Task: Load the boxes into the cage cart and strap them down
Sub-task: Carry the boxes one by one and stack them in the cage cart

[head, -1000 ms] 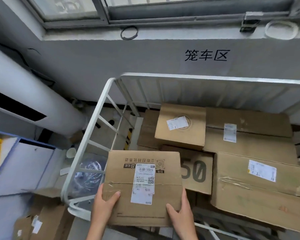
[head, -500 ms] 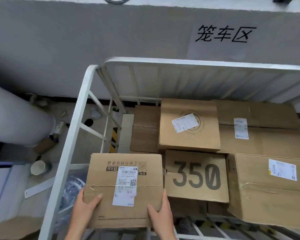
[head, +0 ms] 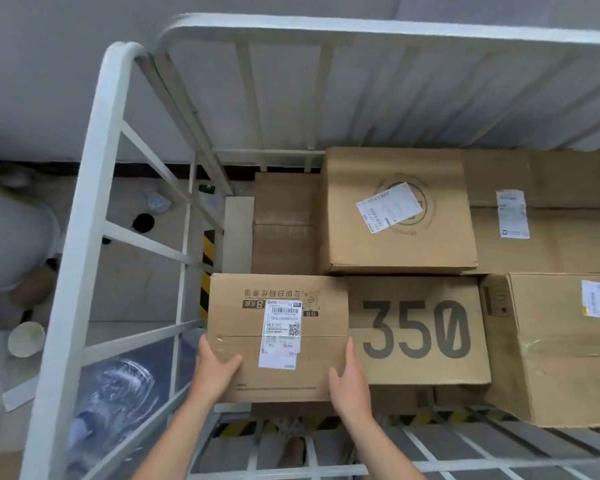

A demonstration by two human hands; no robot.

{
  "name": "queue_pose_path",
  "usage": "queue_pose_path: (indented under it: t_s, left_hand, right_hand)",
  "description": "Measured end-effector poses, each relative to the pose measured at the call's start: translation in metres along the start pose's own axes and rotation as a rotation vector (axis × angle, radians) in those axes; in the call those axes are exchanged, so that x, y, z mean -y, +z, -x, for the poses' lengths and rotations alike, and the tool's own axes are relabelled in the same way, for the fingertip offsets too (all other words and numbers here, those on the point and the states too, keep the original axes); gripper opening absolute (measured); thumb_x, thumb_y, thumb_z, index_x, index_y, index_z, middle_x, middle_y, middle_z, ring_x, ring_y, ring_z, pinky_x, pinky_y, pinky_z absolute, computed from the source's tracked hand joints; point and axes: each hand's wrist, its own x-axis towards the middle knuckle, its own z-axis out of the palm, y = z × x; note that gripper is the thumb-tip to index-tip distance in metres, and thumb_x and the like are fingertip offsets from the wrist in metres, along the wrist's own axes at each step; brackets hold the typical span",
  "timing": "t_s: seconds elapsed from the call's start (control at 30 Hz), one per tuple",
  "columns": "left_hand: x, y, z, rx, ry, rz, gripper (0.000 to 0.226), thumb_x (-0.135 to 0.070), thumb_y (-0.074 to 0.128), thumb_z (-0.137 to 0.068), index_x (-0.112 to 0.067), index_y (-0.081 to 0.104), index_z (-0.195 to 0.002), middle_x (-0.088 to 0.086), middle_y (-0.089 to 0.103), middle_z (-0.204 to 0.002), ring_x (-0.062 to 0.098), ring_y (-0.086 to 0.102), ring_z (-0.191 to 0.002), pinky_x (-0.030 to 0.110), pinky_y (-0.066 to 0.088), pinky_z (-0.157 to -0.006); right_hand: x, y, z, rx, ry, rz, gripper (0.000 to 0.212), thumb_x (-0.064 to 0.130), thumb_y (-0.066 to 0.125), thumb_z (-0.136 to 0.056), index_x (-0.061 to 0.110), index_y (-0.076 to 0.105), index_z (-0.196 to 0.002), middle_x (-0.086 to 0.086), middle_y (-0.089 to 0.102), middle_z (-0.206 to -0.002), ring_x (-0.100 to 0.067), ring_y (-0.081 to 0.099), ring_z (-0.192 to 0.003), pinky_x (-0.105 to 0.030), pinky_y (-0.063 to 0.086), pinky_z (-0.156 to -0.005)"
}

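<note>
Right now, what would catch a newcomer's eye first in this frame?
The left hand and right hand hold a taped box by its near corners at the front left of the white cage cart. Beside it on the right lies a carton printed with a big black 350, and a labelled box sits behind that.

White bars of the cage cart [head: 94,174] wall off the left of the frame, and its back panel [head: 361,27] closes the top. Inside, cardboard takes up most of the room. The labelled box [head: 278,337] at lower centre-left sits against the "350" box [head: 416,330], with the round-logo box [head: 395,209] behind and a large box [head: 551,348] at far right. Open room lies above a lower box [head: 284,220] at upper centre and in the narrow strip along the left bars.
</note>
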Motion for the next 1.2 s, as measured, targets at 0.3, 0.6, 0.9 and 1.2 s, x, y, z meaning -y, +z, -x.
queue_pose_path:
  t_s: [0.3,0.6,0.9,1.2]
  left_hand:
    - [-0.027,-0.002,0.062,0.018,0.194,-0.398,0.104,-0.041,0.065,-0.092,-0.027,-0.014,-0.157,0.004,-0.013,-0.167,0.023,-0.011,-0.154,0.051,0.005,-0.124]
    - [-0.115,0.054,0.239,0.041,0.593,-0.535,0.086,-0.045,0.053,-0.096,-0.034,-0.004,-0.159,-0.007,-0.006,-0.167,0.014,-0.009,-0.154,0.039,0.003,-0.123]
    - [-0.171,0.177,0.419,0.169,0.831,-0.529,0.08,-0.038,0.06,-0.095,-0.024,0.013,-0.159,0.0,0.014,-0.167,0.018,0.007,-0.154,0.038,0.013,-0.123]
    - [-0.208,0.29,0.556,0.508,1.143,-0.546,0.076,-0.037,0.063,-0.095,-0.019,0.024,-0.157,-0.001,0.029,-0.162,0.014,0.026,-0.149,0.034,0.024,-0.121]
  right_hand:
    - [0.014,-0.018,0.042,0.03,-0.144,0.138,0.081,0.026,0.051,-0.097,0.03,-0.001,-0.159,0.007,-0.004,-0.167,-0.02,-0.003,-0.154,-0.037,0.015,-0.121]
    - [0.008,-0.134,0.142,-0.067,-0.266,0.069,0.083,0.033,0.053,-0.094,0.033,0.001,-0.159,0.006,-0.005,-0.167,-0.021,-0.005,-0.154,-0.04,0.009,-0.123]
    - [-0.118,-0.312,0.254,-0.347,-0.215,-0.113,0.081,0.036,0.056,-0.095,0.031,0.008,-0.159,0.006,0.0,-0.167,-0.017,0.004,-0.153,-0.038,0.015,-0.122]
    - [-0.22,-0.428,0.353,-0.701,-0.06,-0.402,0.074,0.04,0.053,-0.094,0.034,0.014,-0.157,0.008,0.009,-0.166,-0.019,0.016,-0.151,-0.045,0.024,-0.118]
